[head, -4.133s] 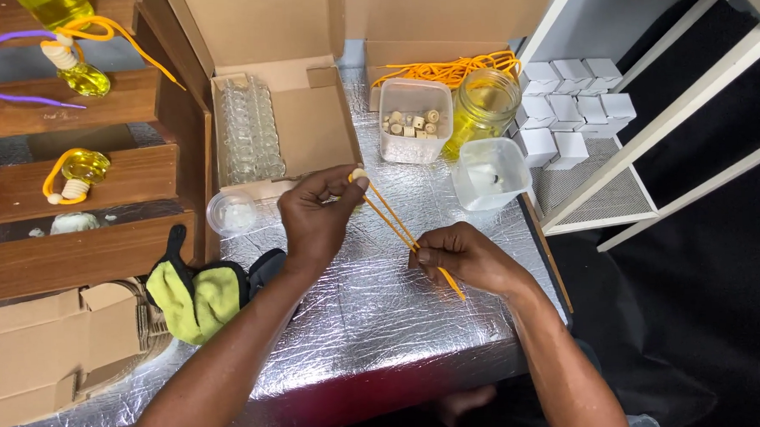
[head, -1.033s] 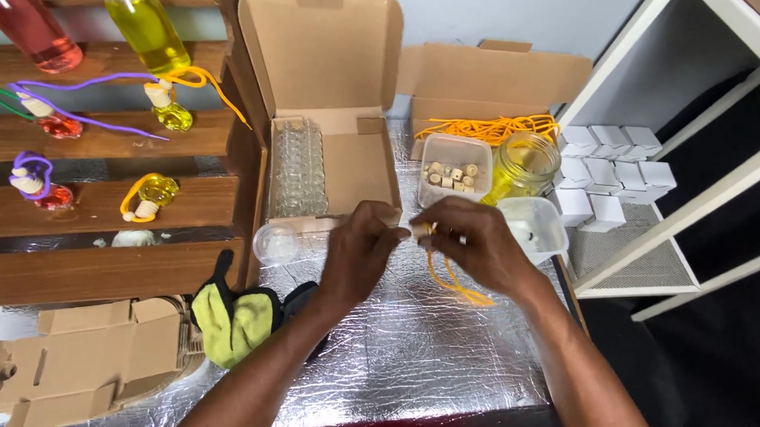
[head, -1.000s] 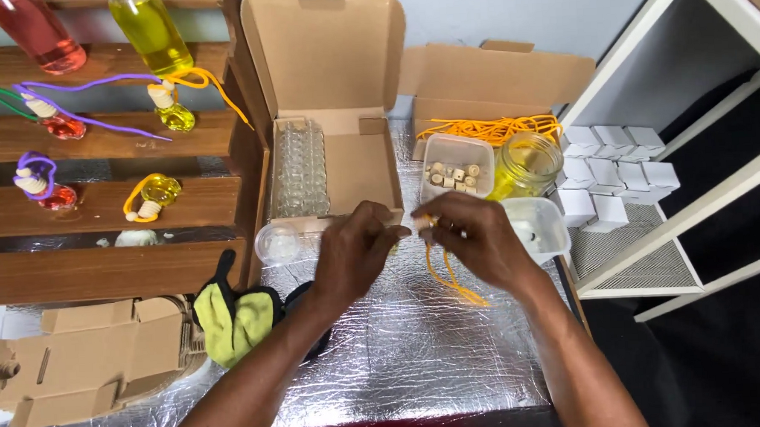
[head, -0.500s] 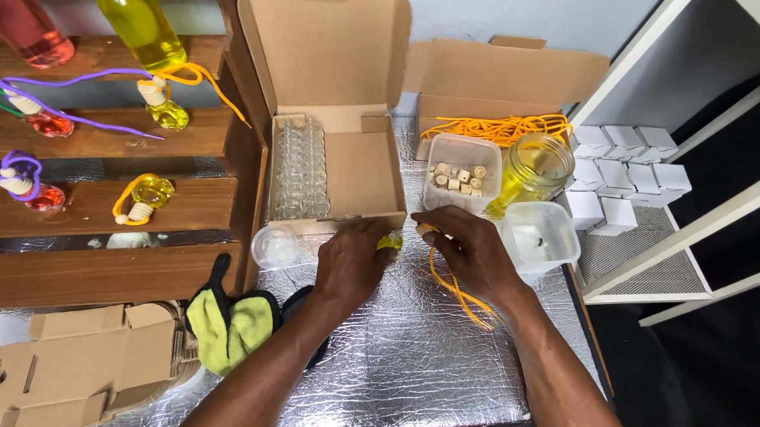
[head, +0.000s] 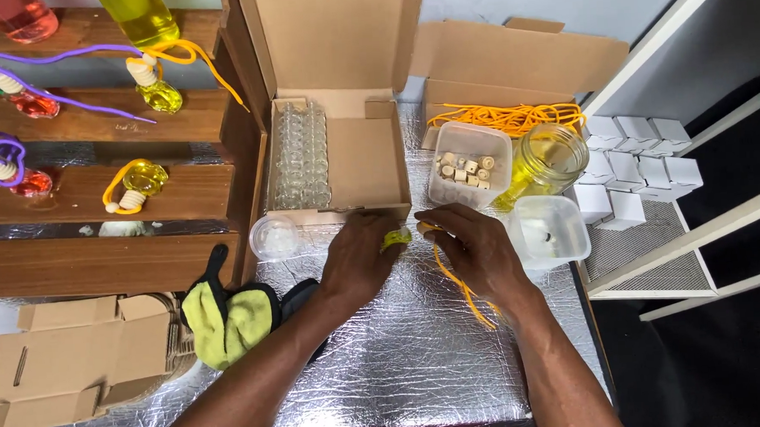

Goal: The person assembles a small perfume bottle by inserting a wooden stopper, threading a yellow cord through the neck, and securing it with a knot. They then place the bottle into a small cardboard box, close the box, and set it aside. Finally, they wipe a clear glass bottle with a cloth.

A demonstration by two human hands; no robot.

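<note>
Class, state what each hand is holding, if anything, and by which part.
The left hand pinches a small yellow bottle by its body; the right hand holds the orange cord near its upper end, by the bottle.

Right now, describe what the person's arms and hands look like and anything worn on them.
Both forearms are bare up to the bottom edge of the picture: no sleeves show. The left hand and right hand wear no gloves; no watch, ring or bracelet is visible. No markings can be made out.
</note>
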